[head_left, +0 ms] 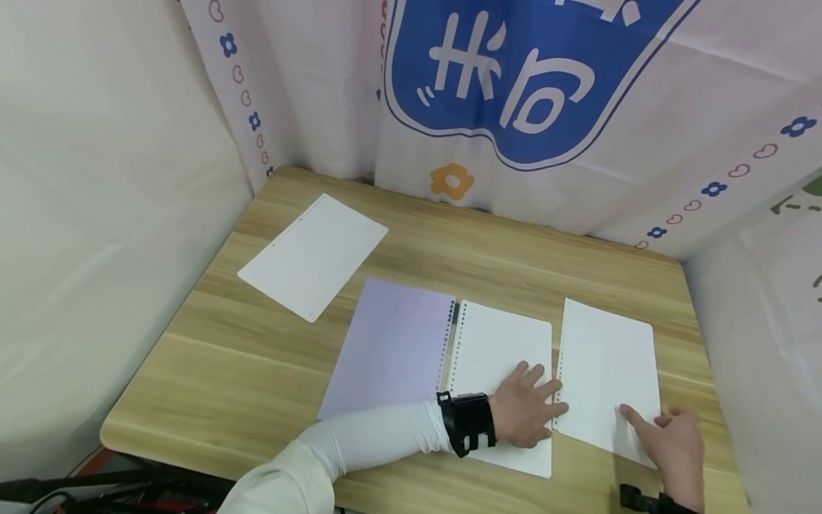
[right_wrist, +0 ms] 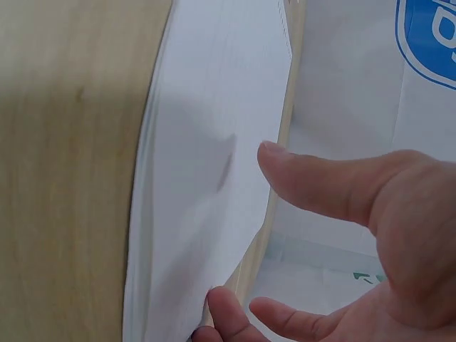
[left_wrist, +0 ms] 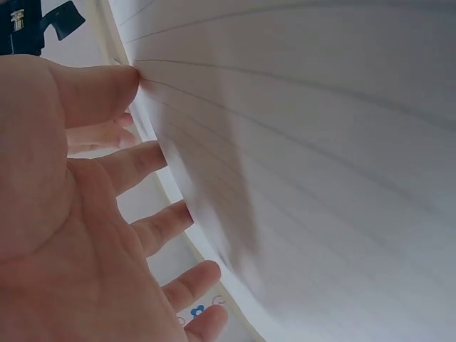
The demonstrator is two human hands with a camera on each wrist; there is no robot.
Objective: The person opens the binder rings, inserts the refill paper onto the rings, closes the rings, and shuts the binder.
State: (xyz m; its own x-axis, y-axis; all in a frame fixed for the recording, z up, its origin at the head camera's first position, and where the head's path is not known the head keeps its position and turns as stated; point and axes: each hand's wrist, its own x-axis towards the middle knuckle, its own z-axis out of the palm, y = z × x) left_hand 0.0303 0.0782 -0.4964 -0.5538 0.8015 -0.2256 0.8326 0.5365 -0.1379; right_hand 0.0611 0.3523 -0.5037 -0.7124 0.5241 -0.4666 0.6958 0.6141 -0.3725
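A loose-leaf notebook lies open on the wooden table, a lilac sheet (head_left: 392, 350) on its left side and white lined pages (head_left: 501, 335) on its right. My left hand (head_left: 526, 407) rests on those lined pages with fingers spread, fingertips reaching over their right edge. To the right lies a stack of loose-leaf paper (head_left: 606, 378), punched holes along its left side. At that stack's right edge is my right hand (head_left: 677, 439). In the right wrist view, its thumb (right_wrist: 313, 178) stands raised over the paper while the other fingers (right_wrist: 228, 313) touch the edge.
More white punched paper (head_left: 315, 257) lies at an angle on the far left of the table (head_left: 212, 357). A printed cloth (head_left: 321, 93) hangs behind the table's back edge, and pale fabric walls (head_left: 96, 178) stand on both sides.
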